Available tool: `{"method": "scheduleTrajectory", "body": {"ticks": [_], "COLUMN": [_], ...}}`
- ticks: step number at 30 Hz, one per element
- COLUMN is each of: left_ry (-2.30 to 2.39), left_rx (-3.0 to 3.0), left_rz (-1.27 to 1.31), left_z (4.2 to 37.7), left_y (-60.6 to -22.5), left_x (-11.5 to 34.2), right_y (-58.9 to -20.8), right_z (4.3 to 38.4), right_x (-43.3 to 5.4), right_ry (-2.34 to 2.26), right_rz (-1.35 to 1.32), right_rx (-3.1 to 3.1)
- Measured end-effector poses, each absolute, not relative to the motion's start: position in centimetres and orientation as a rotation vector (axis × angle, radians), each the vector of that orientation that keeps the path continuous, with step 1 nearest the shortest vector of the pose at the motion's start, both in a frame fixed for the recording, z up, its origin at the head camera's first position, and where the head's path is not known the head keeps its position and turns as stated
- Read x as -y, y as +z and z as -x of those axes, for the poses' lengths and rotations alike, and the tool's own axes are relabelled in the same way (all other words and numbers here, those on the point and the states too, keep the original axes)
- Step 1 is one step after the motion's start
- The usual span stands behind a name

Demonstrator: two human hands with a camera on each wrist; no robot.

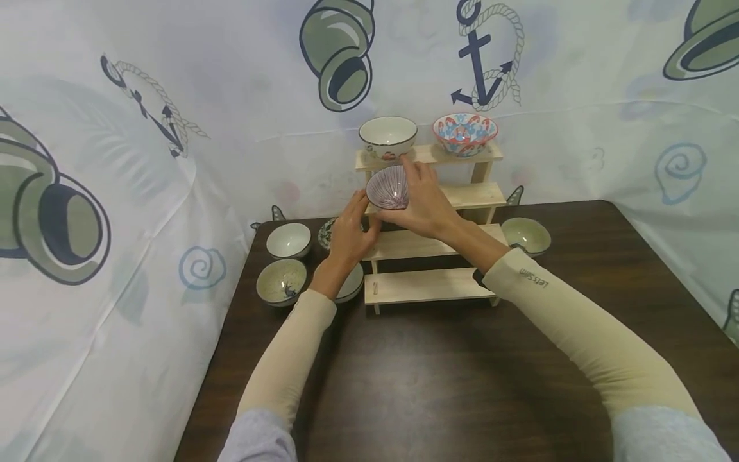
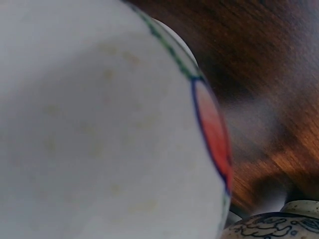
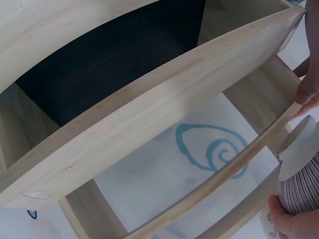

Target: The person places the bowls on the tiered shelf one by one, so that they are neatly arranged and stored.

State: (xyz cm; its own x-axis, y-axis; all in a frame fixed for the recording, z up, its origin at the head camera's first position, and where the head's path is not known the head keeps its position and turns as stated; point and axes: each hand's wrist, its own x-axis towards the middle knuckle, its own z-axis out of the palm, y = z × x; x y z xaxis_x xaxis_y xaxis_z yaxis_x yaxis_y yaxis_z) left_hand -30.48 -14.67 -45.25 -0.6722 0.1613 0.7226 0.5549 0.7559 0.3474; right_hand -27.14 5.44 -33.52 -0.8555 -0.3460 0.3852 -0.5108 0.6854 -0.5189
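A small bowl with purple-and-white stripes (image 1: 385,188) is over the second-highest step of the wooden step rack (image 1: 427,286). My right hand (image 1: 430,206) grips it from the right, thumb low and fingers up near the far rim. My left hand (image 1: 349,232) is at the left end of the rack, fingertips right by the bowl's left side. In the right wrist view the striped bowl (image 3: 306,186) tilts by the upper boards, its foot turned toward them, while fingers (image 3: 310,84) pinch a board's end. The left palm is mostly hidden.
On the top step stand a white bowl (image 1: 388,132) and a red-and-blue patterned bowl (image 1: 465,133). Several bowls, including a white one (image 1: 288,240) and a beige one (image 1: 281,282), crowd the table's left. A greenish bowl (image 1: 526,236) stands right of the rack.
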Motion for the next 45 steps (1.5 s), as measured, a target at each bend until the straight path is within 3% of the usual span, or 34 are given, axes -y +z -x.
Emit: {"method": "scheduleTrajectory", "body": {"ticks": [22,45], "left_ry": [-0.695,-0.719], "left_rx": [2.223,2.232], "left_rz": [0.561,0.545], "left_z": [30.7,30.7], "left_y": [-45.1,-45.2], "left_x": [14.0,14.9], "right_y": [-35.1,-35.0], "right_z": [28.6,27.4], "right_x": [-5.4,-6.8], "right_ry": [0.939,0.774], "right_rz": [-0.606,-0.681], "right_rx": [2.618,2.635]}}
